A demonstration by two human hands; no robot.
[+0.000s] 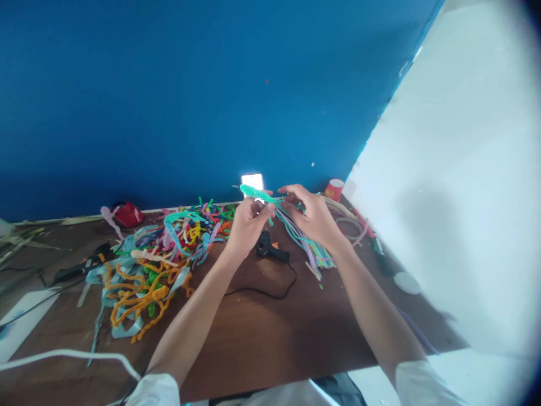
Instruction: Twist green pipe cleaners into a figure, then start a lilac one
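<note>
My left hand (pixel 251 223) pinches a turquoise pipe cleaner piece (pixel 256 193), wound thick at its left end, with thin tails running right. Close by on the right, my right hand (pixel 308 214) has its thumb and fingers apart beside those tails; whether it touches them I cannot tell. Below and behind it lies a bundle of straight pipe cleaners (pixel 315 251) in turquoise, lilac and yellow. A black glue gun (pixel 270 248) rests on the table under my hands. Behind the turquoise piece stands a lit phone (pixel 252 180), partly covered by it.
A tangled heap of coloured pipe cleaners (pixel 143 282) spreads over the left of the brown table (pixel 262 349). Red pouch (pixel 128 214) and red cup (pixel 335 190) stand near the blue wall. The glue gun's black cord (pixel 270 294) loops across the middle. White cable (pixel 71 353) crosses front left.
</note>
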